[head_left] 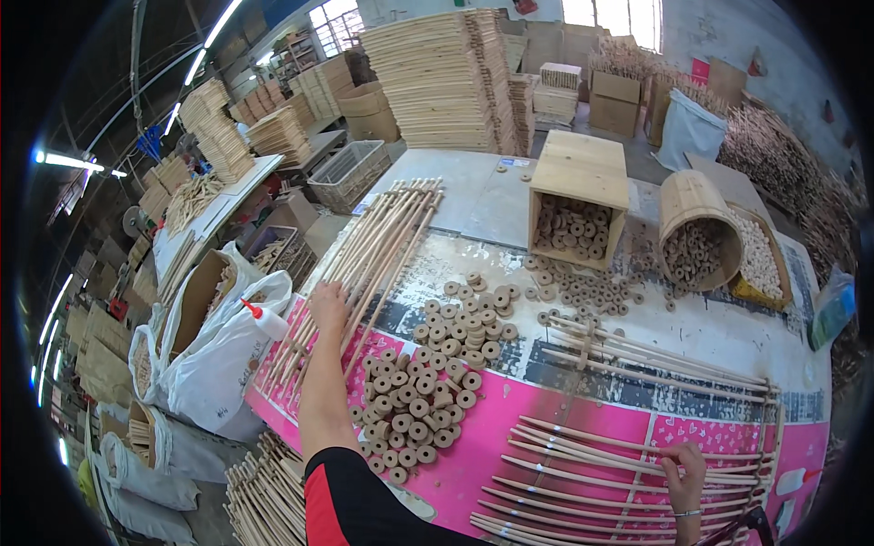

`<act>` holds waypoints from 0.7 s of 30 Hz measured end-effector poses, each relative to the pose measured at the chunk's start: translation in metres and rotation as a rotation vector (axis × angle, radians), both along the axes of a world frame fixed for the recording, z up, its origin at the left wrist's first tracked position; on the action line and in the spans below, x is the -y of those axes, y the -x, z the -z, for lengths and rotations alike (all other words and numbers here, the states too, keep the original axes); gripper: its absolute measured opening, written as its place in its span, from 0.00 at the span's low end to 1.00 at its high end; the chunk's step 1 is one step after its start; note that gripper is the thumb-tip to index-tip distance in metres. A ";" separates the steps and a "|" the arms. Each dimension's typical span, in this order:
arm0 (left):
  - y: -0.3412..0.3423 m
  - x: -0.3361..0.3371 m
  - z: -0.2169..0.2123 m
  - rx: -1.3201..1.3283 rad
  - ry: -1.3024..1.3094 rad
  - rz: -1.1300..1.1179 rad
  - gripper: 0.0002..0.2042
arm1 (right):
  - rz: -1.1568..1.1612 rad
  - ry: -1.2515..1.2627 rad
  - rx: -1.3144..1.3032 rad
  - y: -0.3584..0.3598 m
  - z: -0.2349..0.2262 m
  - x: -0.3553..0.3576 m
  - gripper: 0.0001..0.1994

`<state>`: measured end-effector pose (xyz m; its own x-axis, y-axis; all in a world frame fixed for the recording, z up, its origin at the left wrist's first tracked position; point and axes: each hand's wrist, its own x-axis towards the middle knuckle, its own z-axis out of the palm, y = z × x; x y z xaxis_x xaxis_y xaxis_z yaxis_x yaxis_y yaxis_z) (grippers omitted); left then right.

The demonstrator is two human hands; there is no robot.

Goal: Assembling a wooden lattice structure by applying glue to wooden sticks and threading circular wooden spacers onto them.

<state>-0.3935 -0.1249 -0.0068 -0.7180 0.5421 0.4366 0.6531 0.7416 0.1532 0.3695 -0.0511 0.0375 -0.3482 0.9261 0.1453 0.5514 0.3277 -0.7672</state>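
My left hand (330, 308) reaches across to a long bundle of thin pale wooden sticks (381, 232) at the table's left side. Its fingers curl down over the sticks and look closed on one, though the tips are partly hidden. At the lower right, my right hand (685, 471), with a bracelet at the wrist, pinches a wooden stick (583, 445) in a spread row. The right ends of that row meet a crosswise strip (772, 446). Between my arms lies a heap of round wooden rings (414, 405) with centre holes.
A square wooden box (583, 156) and a round wooden tub (696, 205) lie on their sides, spilling small wooden pieces. Another group of joined sticks (665, 359) lies beyond the row. A red-tipped white bottle (264, 318) stands at the left edge, by white sacks (214, 382).
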 end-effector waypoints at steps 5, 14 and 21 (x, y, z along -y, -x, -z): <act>0.016 0.017 -0.001 0.051 0.032 0.082 0.20 | -0.085 -0.116 0.087 0.000 -0.012 -0.007 0.06; -0.149 -0.042 -0.036 0.277 -0.025 0.631 0.18 | -0.014 -0.131 0.149 -0.030 -0.001 -0.022 0.10; -0.291 -0.045 -0.021 0.253 0.021 0.880 0.19 | -0.108 -0.244 0.229 -0.044 0.017 -0.044 0.12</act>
